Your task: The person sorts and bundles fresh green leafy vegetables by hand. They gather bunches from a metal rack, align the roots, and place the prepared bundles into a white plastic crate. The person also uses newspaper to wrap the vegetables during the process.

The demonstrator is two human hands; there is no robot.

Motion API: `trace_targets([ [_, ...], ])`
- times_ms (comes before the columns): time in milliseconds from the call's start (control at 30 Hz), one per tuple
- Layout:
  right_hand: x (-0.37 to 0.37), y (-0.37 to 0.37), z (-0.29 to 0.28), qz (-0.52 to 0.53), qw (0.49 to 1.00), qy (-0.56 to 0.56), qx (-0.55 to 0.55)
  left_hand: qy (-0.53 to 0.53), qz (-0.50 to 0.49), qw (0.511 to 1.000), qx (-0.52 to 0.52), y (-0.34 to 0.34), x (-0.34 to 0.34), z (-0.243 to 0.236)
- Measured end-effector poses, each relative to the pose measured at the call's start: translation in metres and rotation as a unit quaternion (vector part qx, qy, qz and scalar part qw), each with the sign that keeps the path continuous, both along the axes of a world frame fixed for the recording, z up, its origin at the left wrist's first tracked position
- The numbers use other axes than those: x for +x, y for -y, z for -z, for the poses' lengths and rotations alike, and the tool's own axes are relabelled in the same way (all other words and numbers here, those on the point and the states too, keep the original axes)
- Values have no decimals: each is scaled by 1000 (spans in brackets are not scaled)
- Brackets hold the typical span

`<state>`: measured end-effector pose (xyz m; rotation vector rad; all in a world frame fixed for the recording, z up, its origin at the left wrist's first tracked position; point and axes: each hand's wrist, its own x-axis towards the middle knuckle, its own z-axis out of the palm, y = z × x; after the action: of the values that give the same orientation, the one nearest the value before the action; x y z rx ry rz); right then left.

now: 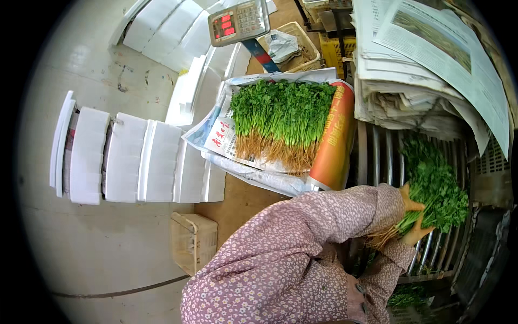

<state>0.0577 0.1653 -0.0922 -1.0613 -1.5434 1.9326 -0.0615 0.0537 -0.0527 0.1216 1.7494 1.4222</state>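
My two hands are on a bunch of coriander [431,189] over the metal roller rack at the right. My left hand [412,198] grips the stems on the far side, its thumb and fingers spread around them. My right hand [418,231] holds the stems on the near side. The dark green leaves point away to the right, and the brown roots hang below, toward my sleeves. More coriander [283,108] lies in a neat, even layer on newspaper [224,129] atop the scale, its roots toward me.
A weighing scale display [237,22] stands behind the newspaper. Thick stacks of newspaper [394,92] rise at the far right. White foam boxes [127,156] line the left, with a plastic basket [202,243] on the floor. Metal rollers [389,154] run beneath my hands.
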Motion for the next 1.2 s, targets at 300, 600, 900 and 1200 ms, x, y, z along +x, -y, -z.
trace_targets([
  [300, -13, 194, -121, -35, 977, -183, -101, 16, 20, 986, 162, 185, 0, -102],
  [600, -136, 514, -101, -335, 934, -70, 104, -45, -329, 907, 258, 570, -34, -138],
  [900, -221, 604, -95, -619, 670, 92, 399, 44, -242, 867, -433, 728, -106, 33],
  [1200, -313, 669, -63, -512, 534, -113, 664, -5, -399, 855, -330, 701, -117, -8],
])
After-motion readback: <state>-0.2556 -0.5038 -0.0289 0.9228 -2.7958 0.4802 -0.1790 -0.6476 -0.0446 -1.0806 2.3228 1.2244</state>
